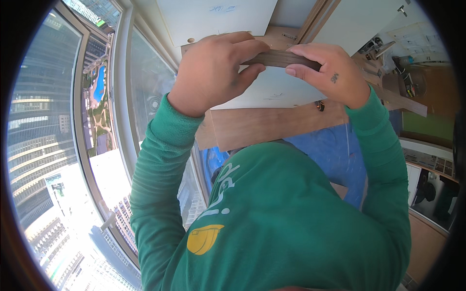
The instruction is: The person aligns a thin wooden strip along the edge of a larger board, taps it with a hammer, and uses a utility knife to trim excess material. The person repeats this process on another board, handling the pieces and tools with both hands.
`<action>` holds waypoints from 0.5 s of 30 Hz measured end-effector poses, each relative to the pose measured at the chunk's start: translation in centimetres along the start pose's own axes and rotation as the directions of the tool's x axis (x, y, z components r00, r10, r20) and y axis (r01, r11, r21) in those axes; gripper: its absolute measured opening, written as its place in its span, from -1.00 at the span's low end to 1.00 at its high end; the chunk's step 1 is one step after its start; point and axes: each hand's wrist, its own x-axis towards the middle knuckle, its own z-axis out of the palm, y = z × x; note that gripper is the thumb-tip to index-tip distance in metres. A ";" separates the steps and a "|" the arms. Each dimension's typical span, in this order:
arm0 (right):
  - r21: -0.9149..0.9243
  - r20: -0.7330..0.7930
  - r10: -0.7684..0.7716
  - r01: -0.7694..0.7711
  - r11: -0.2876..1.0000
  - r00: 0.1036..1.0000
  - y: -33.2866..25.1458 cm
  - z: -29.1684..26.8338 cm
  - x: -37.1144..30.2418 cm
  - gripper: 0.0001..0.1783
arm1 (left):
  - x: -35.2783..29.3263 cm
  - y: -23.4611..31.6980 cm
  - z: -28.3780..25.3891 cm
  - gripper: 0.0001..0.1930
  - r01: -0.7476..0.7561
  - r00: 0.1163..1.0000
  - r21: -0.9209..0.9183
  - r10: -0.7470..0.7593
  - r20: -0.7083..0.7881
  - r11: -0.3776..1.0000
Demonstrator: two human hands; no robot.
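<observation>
A short dark-brown wooden strip [277, 59] is held up level in front of me, one end in each hand. My left hand [211, 68] pinches its left end between thumb and fingers. At the other end, my right hand [335, 70] closes its thumb and fingers around the strip. Below and behind it lies a white panel [252, 94] with pencil-like marks. A brown wooden board [272, 127] lies along the panel's near edge. The strip's ends are hidden by my fingers.
A tall window [77, 87] runs along my left, with buildings far below. Another white panel [213, 22] stands at the back. Blue sheeting [320, 148] covers the floor near me. Tools and loose wood clutter the right, including a long plank [405, 103].
</observation>
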 end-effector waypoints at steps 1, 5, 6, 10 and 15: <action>-0.003 0.036 -0.002 0.002 1.000 0.999 -0.1 -0.5 0.2 -0.48 | 0.1 -0.3 0.1 -0.68 -0.049 0.998 -0.025 0.047 -0.048 0.998; 0.016 -0.059 -0.129 0.130 0.991 0.990 0.4 -1.3 -0.7 -0.56 | 0.0 -0.4 0.6 -0.72 -0.040 0.997 -0.018 0.039 -0.062 0.999; 0.004 -0.014 -0.014 0.014 1.000 1.000 0.3 -1.9 -0.9 -0.59 | -0.1 -0.5 0.8 -0.74 -0.038 0.997 -0.007 0.037 -0.074 0.999; 0.031 0.091 0.245 -0.249 0.968 0.965 2.2 -4.3 -2.3 -0.70 | 0.1 -0.6 1.1 -0.75 -0.035 0.994 -0.030 0.032 -0.106 0.999; 0.179 -0.029 0.187 -0.179 0.967 0.982 4.2 -2.7 -3.0 -0.73 | 0.2 -0.6 1.2 -0.74 -0.050 0.994 -0.027 0.047 -0.102 0.998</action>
